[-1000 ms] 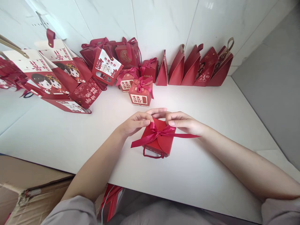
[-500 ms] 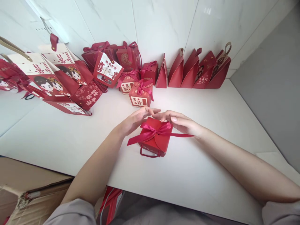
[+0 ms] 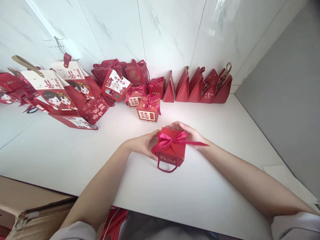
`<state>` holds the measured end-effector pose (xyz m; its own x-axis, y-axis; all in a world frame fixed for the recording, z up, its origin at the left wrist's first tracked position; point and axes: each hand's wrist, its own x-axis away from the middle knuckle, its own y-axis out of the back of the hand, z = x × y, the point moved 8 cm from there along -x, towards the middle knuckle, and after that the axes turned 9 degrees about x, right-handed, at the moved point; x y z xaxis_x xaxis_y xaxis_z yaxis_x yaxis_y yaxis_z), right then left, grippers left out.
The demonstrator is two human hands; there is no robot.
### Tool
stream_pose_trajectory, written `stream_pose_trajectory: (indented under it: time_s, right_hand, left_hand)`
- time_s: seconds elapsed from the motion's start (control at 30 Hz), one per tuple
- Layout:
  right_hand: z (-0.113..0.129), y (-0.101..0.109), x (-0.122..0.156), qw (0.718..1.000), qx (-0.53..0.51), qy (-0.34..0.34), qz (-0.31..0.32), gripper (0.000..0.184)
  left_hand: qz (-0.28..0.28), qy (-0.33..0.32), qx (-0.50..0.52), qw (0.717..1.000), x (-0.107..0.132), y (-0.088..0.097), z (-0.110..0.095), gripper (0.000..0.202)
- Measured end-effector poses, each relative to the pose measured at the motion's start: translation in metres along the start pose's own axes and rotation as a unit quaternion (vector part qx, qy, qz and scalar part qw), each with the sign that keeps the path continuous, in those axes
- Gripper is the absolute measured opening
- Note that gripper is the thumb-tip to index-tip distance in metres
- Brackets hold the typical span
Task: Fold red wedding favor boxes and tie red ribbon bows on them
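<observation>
A small red gift box [image 3: 172, 151] with a pink ribbon bow on top and a red cord handle hanging at its front sits between my hands, raised a little off the white table [image 3: 200, 190]. My left hand [image 3: 143, 144] grips its left side, fingers curled round it. My right hand [image 3: 191, 135] holds its right and far side, and a loose ribbon tail runs out over the wrist.
A smaller red box with a bow [image 3: 147, 110] stands just beyond my hands. Several red gift bags and boxes [image 3: 202, 87] line the tiled wall, with larger printed bags [image 3: 57, 95] lying at the far left. A cardboard box [image 3: 30, 213] sits below the table's near-left edge.
My fingers left the bow and closed on the box's sides. The box has turned so that its cord handle faces me, and it has lifted slightly.
</observation>
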<state>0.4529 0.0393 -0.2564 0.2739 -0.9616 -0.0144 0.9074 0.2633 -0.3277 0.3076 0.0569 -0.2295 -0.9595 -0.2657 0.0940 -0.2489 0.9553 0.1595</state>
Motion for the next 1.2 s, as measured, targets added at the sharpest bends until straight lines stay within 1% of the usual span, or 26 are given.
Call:
stream_pose_trajectory:
  time_s: [0.07, 0.1, 0.17, 0.23, 0.27, 0.33, 0.4, 0.5, 0.7, 0.9, 0.97, 1.07, 1.13, 1.2]
  right_hand:
    - [0.001, 0.005, 0.000, 0.999, -0.017, 0.010, -0.030, 0.042]
    - [0.002, 0.007, -0.001, 0.999, -0.023, 0.025, -0.040, 0.046]
    - [0.005, 0.010, -0.002, 0.997, -0.020, 0.060, -0.047, 0.051]
    - [0.007, 0.008, -0.003, 0.995, 0.006, 0.086, -0.041, 0.052]
    - [0.007, 0.007, -0.003, 0.995, 0.023, 0.094, -0.039, 0.052]
    - [0.009, 0.005, -0.004, 0.992, 0.049, 0.110, -0.037, 0.057]
    - [0.013, 0.001, -0.004, 0.988, 0.069, 0.132, -0.032, 0.063]
    - [0.016, -0.001, -0.003, 0.982, 0.099, 0.156, -0.032, 0.067]
    - [0.012, 0.002, -0.004, 0.983, 0.106, 0.134, -0.072, 0.071]
    - [0.009, 0.000, 0.003, 0.984, 0.093, 0.119, -0.099, 0.067]
    - [0.007, 0.000, 0.005, 0.985, 0.088, 0.112, -0.095, 0.065]
    - [0.005, 0.001, 0.006, 0.988, 0.088, 0.100, -0.082, 0.060]
    - [0.007, -0.001, 0.006, 0.987, 0.101, 0.111, -0.065, 0.063]
    - [0.010, -0.008, 0.006, 0.985, 0.111, 0.130, -0.035, 0.071]
  left_hand:
    - [-0.056, -0.038, 0.060, 0.996, -0.005, 0.013, 0.005, 0.098]
    - [-0.091, -0.061, 0.098, 0.989, -0.007, 0.021, 0.009, 0.092]
    - [-0.181, -0.108, 0.162, 0.964, -0.009, 0.041, 0.016, 0.080]
    - [-0.253, -0.144, 0.178, 0.940, -0.010, 0.054, 0.021, 0.075]
    - [-0.270, -0.155, 0.170, 0.935, -0.012, 0.057, 0.023, 0.073]
    - [-0.288, -0.166, 0.144, 0.932, -0.016, 0.059, 0.023, 0.070]
    - [-0.296, -0.169, 0.119, 0.933, -0.019, 0.059, 0.022, 0.069]
    - [-0.305, -0.160, 0.095, 0.934, -0.021, 0.057, 0.023, 0.071]
    - [-0.341, -0.145, 0.135, 0.919, -0.019, 0.058, 0.022, 0.070]
    - [-0.335, -0.135, 0.161, 0.919, -0.018, 0.055, 0.021, 0.065]
    - [-0.323, -0.136, 0.224, 0.909, -0.016, 0.054, 0.026, 0.063]
    - [-0.284, -0.117, 0.377, 0.874, -0.016, 0.049, 0.034, 0.068]
    - [-0.249, -0.094, 0.447, 0.854, -0.018, 0.042, 0.035, 0.073]
    - [-0.221, -0.075, 0.479, 0.846, -0.020, 0.034, 0.034, 0.073]
